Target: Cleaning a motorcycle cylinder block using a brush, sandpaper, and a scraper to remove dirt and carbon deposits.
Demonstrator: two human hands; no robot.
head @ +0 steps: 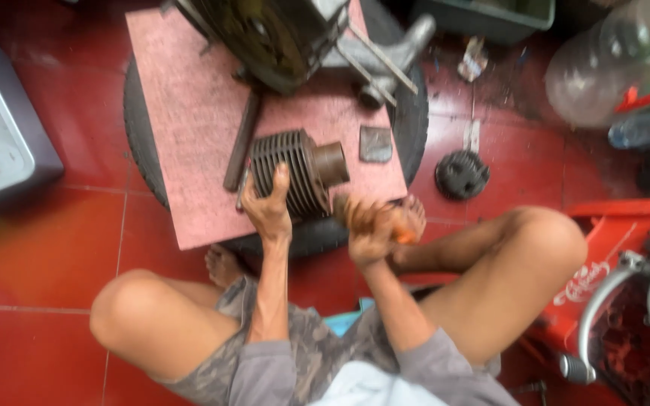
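Board [189, 113]: flat on a tire [138, 143], a steady bench.
Left hand [268, 207]: clamps the finned cylinder [295, 173] so it stays put.
Right hand [370, 225]: fist closed around an orange handle [404, 236], blurry.

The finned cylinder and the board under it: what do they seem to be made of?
The finned cylinder, steadied by the left hand, looks like cast metal, dull grey-brown: thin parallel ribs, a rusty round sleeve at one end. The board looks like pressed wood or fibreboard, matt faded pink, with a rough speckled face; the look leaves this open.
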